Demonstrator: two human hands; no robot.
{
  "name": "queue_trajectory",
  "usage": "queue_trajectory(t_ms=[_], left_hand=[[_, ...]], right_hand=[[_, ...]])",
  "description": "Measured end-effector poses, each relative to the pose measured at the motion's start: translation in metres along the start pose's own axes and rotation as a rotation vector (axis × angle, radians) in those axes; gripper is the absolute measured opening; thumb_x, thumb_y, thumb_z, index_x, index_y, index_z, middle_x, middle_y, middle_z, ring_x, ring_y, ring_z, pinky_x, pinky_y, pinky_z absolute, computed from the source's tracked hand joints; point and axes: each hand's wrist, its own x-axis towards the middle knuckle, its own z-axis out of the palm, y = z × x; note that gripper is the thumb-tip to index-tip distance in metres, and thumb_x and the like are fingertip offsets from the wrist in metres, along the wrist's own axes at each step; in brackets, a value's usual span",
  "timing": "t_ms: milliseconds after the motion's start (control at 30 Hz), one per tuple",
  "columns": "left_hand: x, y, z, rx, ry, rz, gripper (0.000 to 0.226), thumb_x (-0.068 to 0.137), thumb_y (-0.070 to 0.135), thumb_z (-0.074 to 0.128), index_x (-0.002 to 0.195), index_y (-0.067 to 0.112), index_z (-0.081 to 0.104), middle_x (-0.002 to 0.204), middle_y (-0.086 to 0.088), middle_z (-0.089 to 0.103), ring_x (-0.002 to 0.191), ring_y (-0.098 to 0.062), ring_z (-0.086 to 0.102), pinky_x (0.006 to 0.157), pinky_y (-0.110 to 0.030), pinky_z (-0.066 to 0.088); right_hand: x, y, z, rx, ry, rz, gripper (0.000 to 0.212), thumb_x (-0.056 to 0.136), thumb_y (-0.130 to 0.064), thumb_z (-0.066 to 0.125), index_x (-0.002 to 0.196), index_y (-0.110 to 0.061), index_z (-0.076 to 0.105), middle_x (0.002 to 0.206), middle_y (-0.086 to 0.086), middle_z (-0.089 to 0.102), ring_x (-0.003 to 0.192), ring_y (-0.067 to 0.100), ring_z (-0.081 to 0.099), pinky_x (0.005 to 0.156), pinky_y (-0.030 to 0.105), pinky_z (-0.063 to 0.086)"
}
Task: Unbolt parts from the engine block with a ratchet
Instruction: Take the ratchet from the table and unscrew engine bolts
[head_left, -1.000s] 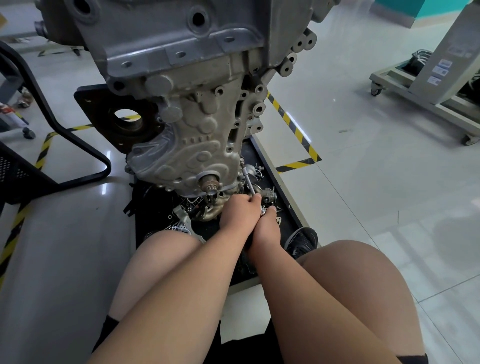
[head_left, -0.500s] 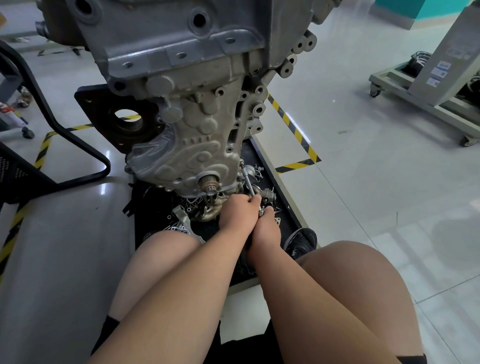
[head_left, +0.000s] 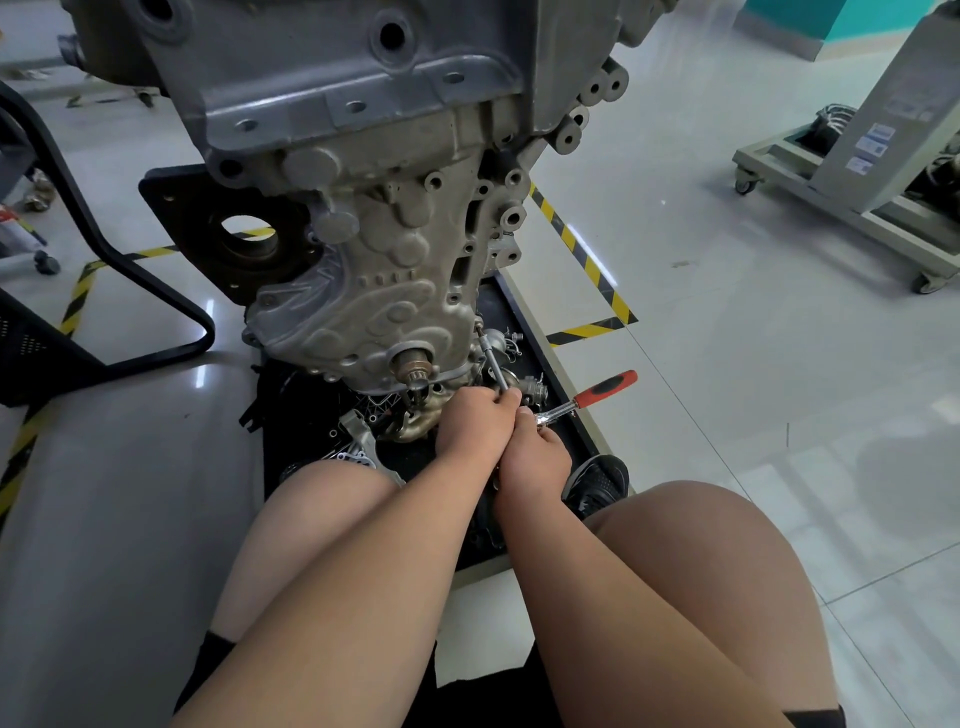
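The grey engine block (head_left: 374, 218) hangs over a black tray (head_left: 550, 364) on the floor. A long extension bar (head_left: 491, 358) runs from a bolt at the block's lower right edge down to my hands. My left hand (head_left: 475, 423) grips the bar's lower end. Just to its right, my right hand (head_left: 535, 457) holds the head of the ratchet (head_left: 558, 413). The ratchet's red handle (head_left: 608, 388) sticks out to the right over the tray's rim.
Loose bolts, brackets and a cast part (head_left: 415, 415) lie in the tray under the block. My bare knees flank the tray, a black shoe (head_left: 597, 483) on its right. A black chair frame (head_left: 130, 291) stands left; a wheeled stand (head_left: 852, 197) stands far right.
The ratchet's red handle has swung out to the right into plain view; before, it was hidden under my hands. Both hands stay at the bar's lower end.
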Motion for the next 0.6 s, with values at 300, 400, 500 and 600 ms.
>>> queue_trajectory(t_ms=[300, 400, 500, 600], left_hand=[[-0.0009, -0.0020, -0.0004, -0.042, -0.031, -0.015, 0.033, 0.093, 0.041, 0.054, 0.079, 0.016, 0.071, 0.053, 0.010, 0.052, 0.051, -0.001, 0.046, 0.044, -0.020, 0.027], [-0.0035, -0.0022, -0.0028, -0.011, -0.042, -0.009, 0.036, 0.094, 0.041, 0.053, 0.071, 0.017, 0.066, 0.053, 0.010, 0.050, 0.051, -0.004, 0.044, 0.045, -0.020, 0.027], [-0.0031, -0.0023, -0.0039, -0.001, -0.044, -0.003, 0.039, 0.095, 0.042, 0.051, 0.071, 0.015, 0.067, 0.054, 0.008, 0.049, 0.058, -0.017, 0.048, 0.050, -0.025, 0.030], [-0.0033, -0.0042, -0.0035, 0.009, -0.038, 0.009, 0.040, 0.095, 0.041, 0.050, 0.066, 0.016, 0.060, 0.055, 0.007, 0.049, 0.064, -0.023, 0.050, 0.054, -0.027, 0.030]], right_hand=[[-0.0029, -0.0025, -0.0011, 0.035, -0.012, 0.083, 0.031, 0.093, -0.032, 0.062, 0.069, -0.011, 0.063, 0.048, -0.004, 0.064, 0.062, 0.020, 0.062, 0.064, 0.034, 0.051], [-0.0032, -0.0037, -0.0007, 0.020, -0.021, 0.150, 0.036, 0.094, -0.039, 0.059, 0.069, -0.014, 0.061, 0.041, -0.006, 0.061, 0.061, 0.021, 0.062, 0.060, 0.032, 0.050], [-0.0040, -0.0054, 0.0021, -0.016, -0.007, 0.179, 0.040, 0.095, -0.044, 0.055, 0.070, -0.013, 0.059, 0.056, 0.002, 0.065, 0.064, 0.023, 0.063, 0.062, 0.034, 0.051], [-0.0017, -0.0057, 0.0037, -0.042, -0.017, 0.214, 0.041, 0.096, -0.047, 0.051, 0.073, -0.014, 0.054, 0.076, 0.008, 0.064, 0.078, 0.029, 0.065, 0.080, 0.044, 0.056]])
